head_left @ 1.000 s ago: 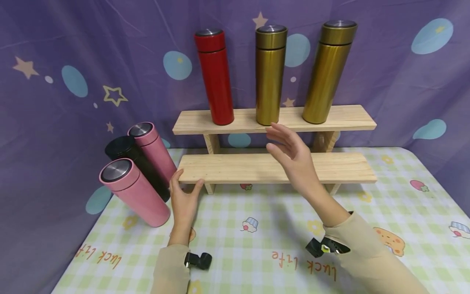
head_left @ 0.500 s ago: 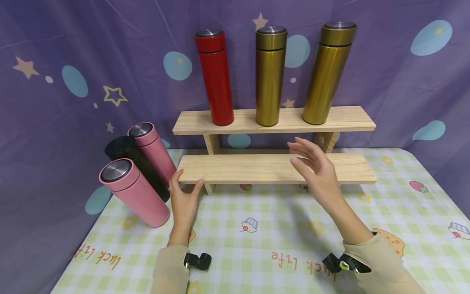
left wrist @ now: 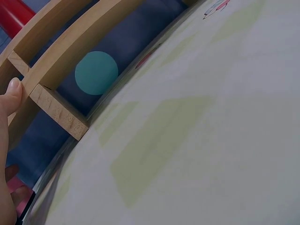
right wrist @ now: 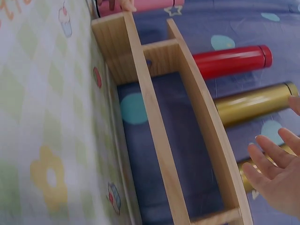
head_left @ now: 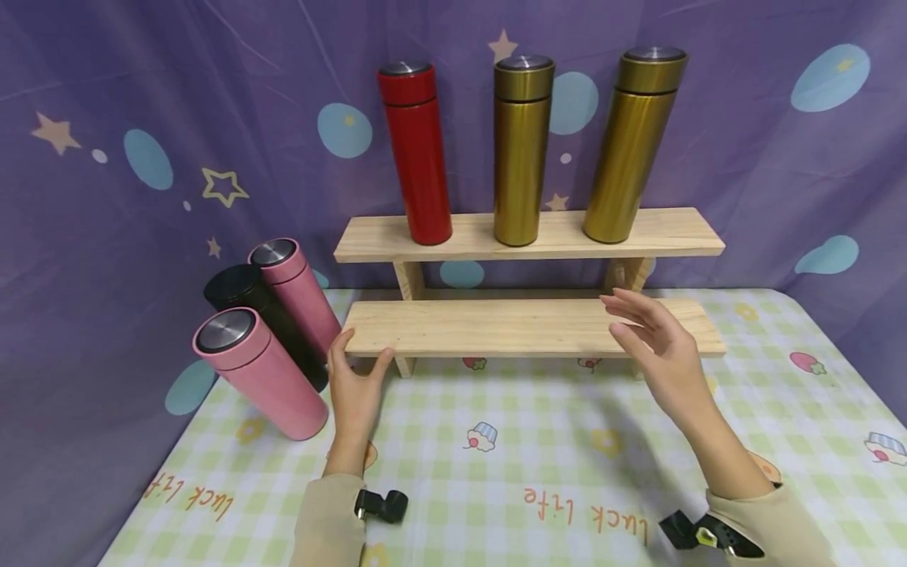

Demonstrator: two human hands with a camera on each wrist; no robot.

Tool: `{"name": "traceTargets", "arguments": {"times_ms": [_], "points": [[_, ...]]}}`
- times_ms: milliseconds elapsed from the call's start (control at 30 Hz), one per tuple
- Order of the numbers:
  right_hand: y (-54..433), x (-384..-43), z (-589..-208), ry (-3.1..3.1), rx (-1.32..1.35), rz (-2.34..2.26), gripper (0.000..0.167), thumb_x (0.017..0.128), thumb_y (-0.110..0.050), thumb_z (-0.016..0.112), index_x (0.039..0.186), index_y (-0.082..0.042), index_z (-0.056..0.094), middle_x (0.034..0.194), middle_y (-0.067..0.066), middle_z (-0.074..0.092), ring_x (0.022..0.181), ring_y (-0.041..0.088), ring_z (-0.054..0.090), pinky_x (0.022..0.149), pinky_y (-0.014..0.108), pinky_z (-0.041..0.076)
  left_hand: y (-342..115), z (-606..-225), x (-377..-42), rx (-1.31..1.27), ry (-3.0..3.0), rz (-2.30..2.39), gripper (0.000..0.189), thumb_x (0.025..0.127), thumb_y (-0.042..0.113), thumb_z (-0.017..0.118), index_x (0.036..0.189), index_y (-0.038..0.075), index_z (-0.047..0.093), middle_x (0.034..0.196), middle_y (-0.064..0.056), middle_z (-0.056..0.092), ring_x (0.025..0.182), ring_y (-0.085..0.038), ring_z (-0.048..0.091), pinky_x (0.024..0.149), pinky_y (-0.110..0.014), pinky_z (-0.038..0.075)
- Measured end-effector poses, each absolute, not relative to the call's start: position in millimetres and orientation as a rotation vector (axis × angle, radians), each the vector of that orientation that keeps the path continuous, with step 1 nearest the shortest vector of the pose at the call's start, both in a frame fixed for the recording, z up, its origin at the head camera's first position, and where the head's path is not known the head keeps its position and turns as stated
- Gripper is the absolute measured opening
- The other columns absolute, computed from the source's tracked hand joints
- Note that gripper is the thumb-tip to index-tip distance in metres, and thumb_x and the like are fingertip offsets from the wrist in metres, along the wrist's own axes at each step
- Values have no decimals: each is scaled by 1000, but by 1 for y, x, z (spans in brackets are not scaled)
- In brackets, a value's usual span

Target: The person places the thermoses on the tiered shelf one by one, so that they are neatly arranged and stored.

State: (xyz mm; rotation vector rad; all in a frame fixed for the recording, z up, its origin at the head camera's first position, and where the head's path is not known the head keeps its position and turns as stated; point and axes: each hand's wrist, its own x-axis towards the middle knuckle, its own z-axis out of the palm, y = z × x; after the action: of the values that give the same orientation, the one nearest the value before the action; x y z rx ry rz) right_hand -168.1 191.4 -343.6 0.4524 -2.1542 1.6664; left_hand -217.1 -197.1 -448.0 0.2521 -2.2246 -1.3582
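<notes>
My left hand point(head_left: 357, 390) holds the near left corner of a two-tier wooden shelf point(head_left: 460, 327), thumb on the front edge and forefinger along the left end. In the left wrist view, the thumb point(left wrist: 15, 89) lies against the lower board; other fingers are partly hidden. My right hand point(head_left: 662, 358) hovers over the right part of the lower board, fingers loosely bent with nothing in them. On the upper board stand a red thermos flask point(head_left: 418, 157), a gold flask point(head_left: 523, 153) and a second gold flask point(head_left: 634, 150).
Left of the shelf, close by my left hand, stand a pink flask point(head_left: 262, 374), a black flask point(head_left: 272, 319) and another pink flask point(head_left: 301, 291). A checked cloth point(head_left: 439, 504) covers the table. A purple curtain point(head_left: 269, 102) hangs behind.
My right hand has moved right and down toward me, away from the base of the middle gold flask. The left hand keeps its place at the shelf corner.
</notes>
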Motion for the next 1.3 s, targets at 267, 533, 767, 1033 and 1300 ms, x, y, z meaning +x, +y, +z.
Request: {"name": "traceTargets", "arguments": {"times_ms": [267, 533, 767, 1033, 1300], "points": [[219, -167, -349, -2219, 392, 1512, 39, 100, -7, 58, 139, -2, 52, 131, 0, 59, 118, 9, 54, 97, 15, 40, -197, -448, -217, 262, -2230, -1354, 76, 84, 44, 78, 145, 17, 40, 151, -8, 35, 139, -30, 34, 109, -53, 30], [247, -169, -353, -2245, 258, 1453, 40, 100, -12, 60, 139, -7, 53, 128, -8, 59, 117, 5, 54, 95, 12, 40, -197, -447, -216, 267, -2229, -1368, 76, 85, 45, 77, 146, 17, 40, 151, -8, 35, 137, -31, 35, 108, -54, 31], [270, -171, -361, -2259, 147, 1435, 42, 100, -15, 61, 141, -11, 53, 127, -13, 59, 116, 0, 53, 92, 9, 39, -197, -448, -217, 251, -2225, -1370, 77, 85, 45, 77, 146, 17, 40, 151, -8, 35, 138, -30, 34, 109, -54, 30], [291, -176, -373, -2235, 38, 1412, 43, 98, -14, 63, 139, -10, 55, 123, -18, 59, 114, -2, 52, 92, 8, 38, -197, -448, -217, 254, -2229, -1367, 77, 85, 45, 77, 146, 17, 40, 151, -7, 35, 137, -31, 35, 108, -54, 31], [307, -179, -386, -2260, -85, 1436, 43, 97, -20, 65, 140, -16, 56, 121, -21, 58, 110, -6, 51, 89, 5, 38, -198, -448, -218, 262, -2233, -1369, 76, 85, 46, 77, 145, 18, 40, 151, -6, 34, 138, -31, 35, 109, -54, 30]]}}
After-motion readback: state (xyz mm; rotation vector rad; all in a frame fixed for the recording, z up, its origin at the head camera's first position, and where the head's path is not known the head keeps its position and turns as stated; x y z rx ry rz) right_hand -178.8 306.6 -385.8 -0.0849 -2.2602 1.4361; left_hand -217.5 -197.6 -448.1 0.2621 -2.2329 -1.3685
